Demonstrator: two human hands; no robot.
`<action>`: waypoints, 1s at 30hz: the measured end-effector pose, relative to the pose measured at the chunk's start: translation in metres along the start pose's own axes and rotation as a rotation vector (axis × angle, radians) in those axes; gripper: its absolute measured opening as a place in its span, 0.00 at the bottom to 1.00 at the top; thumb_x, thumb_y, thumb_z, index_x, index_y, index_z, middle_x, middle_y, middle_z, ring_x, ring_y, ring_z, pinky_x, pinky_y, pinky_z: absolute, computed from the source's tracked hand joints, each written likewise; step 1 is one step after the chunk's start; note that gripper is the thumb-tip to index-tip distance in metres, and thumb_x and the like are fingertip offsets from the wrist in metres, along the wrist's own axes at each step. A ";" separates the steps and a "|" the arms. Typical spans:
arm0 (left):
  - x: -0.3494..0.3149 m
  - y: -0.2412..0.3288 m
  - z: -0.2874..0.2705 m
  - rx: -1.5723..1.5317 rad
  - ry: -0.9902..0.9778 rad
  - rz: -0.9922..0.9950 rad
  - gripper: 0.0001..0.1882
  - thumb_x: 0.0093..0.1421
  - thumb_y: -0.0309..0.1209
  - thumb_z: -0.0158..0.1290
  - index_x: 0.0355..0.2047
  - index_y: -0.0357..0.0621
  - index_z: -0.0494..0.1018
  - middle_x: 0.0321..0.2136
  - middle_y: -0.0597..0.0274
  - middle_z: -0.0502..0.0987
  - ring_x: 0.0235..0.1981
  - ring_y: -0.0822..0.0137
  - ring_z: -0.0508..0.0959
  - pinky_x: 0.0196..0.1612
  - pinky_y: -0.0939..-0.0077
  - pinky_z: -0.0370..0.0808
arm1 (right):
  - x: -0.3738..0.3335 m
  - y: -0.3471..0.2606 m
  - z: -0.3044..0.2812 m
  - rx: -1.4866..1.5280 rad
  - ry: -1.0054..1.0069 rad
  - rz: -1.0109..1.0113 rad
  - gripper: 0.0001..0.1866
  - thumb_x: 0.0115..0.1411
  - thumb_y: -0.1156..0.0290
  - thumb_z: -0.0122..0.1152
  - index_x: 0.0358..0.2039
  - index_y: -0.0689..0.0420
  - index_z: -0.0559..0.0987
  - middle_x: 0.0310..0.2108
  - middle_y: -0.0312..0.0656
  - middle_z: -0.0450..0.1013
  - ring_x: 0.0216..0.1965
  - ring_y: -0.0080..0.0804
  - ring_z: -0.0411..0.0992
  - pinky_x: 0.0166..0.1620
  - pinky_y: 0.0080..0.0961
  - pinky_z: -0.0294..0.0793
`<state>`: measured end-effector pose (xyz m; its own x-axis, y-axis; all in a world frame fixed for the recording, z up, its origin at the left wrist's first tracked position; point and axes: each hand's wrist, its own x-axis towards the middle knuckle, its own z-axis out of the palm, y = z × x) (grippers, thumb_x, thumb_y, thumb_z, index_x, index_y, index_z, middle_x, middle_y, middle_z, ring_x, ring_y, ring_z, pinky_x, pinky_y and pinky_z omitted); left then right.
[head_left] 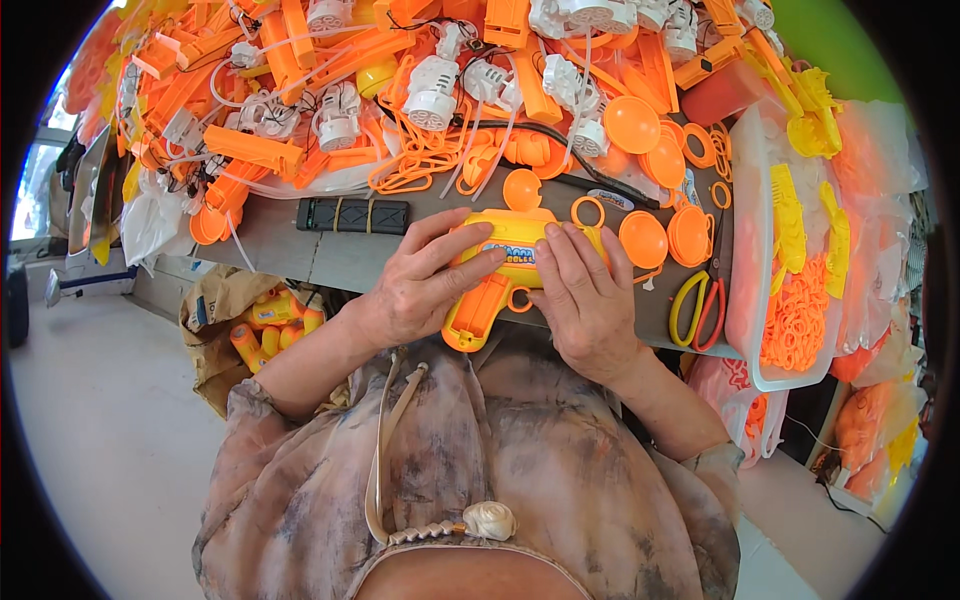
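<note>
A yellow and orange toy bubble gun (pixel 519 272) lies at the table's near edge, its grip pointing toward me and a blue label on its side. My left hand (pixel 428 278) holds the gun from the left, fingers lying over its upper body and beside the label. From the right my right hand (pixel 583 290) rests on the body, fingers pressed close together against it. An orange round cap (pixel 521 189) stands just beyond the gun, and an orange ring (pixel 588 211) sits past my right fingertips. The parts under my fingers are hidden.
Orange shells and white motor units (pixel 432 92) are heaped across the far side. A black bar (pixel 352 215) lies left of my hands. Right are scissors (pixel 700 308), orange discs (pixel 643 238) and a translucent bin (pixel 750 330) of small orange rings. A paper bag (pixel 207 335) holds yellow-orange pieces.
</note>
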<state>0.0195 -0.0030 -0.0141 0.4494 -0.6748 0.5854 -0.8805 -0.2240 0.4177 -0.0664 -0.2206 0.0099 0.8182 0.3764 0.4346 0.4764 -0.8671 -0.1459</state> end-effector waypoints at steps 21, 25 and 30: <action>0.013 0.030 0.016 -0.384 0.292 -0.260 0.26 0.53 0.17 0.55 0.54 0.31 0.65 0.53 0.42 0.66 0.51 0.52 0.72 0.53 0.67 0.69 | 0.015 -0.006 -0.028 1.456 0.555 0.517 0.40 0.51 0.75 0.66 0.61 0.62 0.56 0.56 0.44 0.61 0.55 0.31 0.63 0.56 0.28 0.65; 0.007 0.028 0.018 -0.646 0.126 -0.445 0.26 0.53 0.19 0.57 0.53 0.32 0.65 0.53 0.46 0.68 0.52 0.58 0.72 0.53 0.70 0.69 | 0.044 -0.017 -0.052 0.912 0.331 0.332 0.38 0.41 0.78 0.71 0.55 0.62 0.64 0.52 0.46 0.63 0.52 0.37 0.66 0.53 0.31 0.67; -0.003 0.024 0.000 -0.693 0.230 -0.761 0.19 0.60 0.25 0.53 0.51 0.32 0.67 0.46 0.57 0.74 0.44 0.67 0.75 0.48 0.76 0.71 | 0.064 -0.055 -0.018 0.424 0.258 0.072 0.27 0.48 0.74 0.60 0.52 0.56 0.68 0.45 0.50 0.66 0.45 0.46 0.67 0.47 0.40 0.67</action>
<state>-0.0030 -0.0064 -0.0065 0.9289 -0.3595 0.0890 -0.1080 -0.0330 0.9936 -0.0459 -0.1551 0.0616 0.7729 0.1809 0.6082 0.5544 -0.6589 -0.5085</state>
